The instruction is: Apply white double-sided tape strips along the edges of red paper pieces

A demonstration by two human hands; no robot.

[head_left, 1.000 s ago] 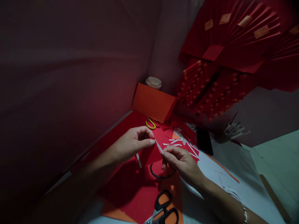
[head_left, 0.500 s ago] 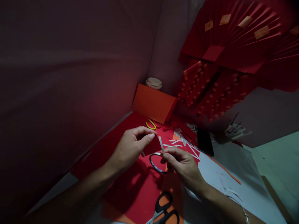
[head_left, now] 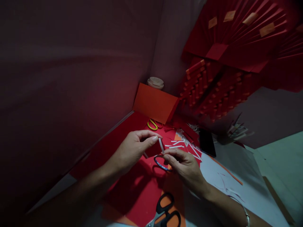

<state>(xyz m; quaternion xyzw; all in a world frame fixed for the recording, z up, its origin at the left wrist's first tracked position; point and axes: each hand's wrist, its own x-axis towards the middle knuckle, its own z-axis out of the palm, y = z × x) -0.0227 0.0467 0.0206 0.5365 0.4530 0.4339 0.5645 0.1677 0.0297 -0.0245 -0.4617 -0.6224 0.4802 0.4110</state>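
Observation:
My left hand [head_left: 133, 148] is closed in a pinch on a small dark red piece of paper [head_left: 152, 151], which shows a white strip at its lower left. My right hand [head_left: 183, 162] pinches the lower end of a short white tape strip [head_left: 161, 145], whose top reaches the paper's right edge near my left fingertips. From the right fingers also hangs a thin dark ring with bluish-white print, apparently a narrow tape roll [head_left: 159, 164]. The right fingers hide part of the ring. Black-handled scissors [head_left: 163, 214] lie below the hands.
Red paper [head_left: 139, 201] covers much of the table. Beyond the hands are yellow-handled scissors [head_left: 152, 125], a folded orange card [head_left: 155, 102], a lidded cup [head_left: 155, 82], red pieces with white strips [head_left: 195, 152] and a phone [head_left: 207, 143]. Red paper fans [head_left: 236, 44] hang at upper right.
The white strip has shifted slightly left, up to the red paper's edge by my left fingertips. The ring has tilted and moved a little right, closer under my right fingers.

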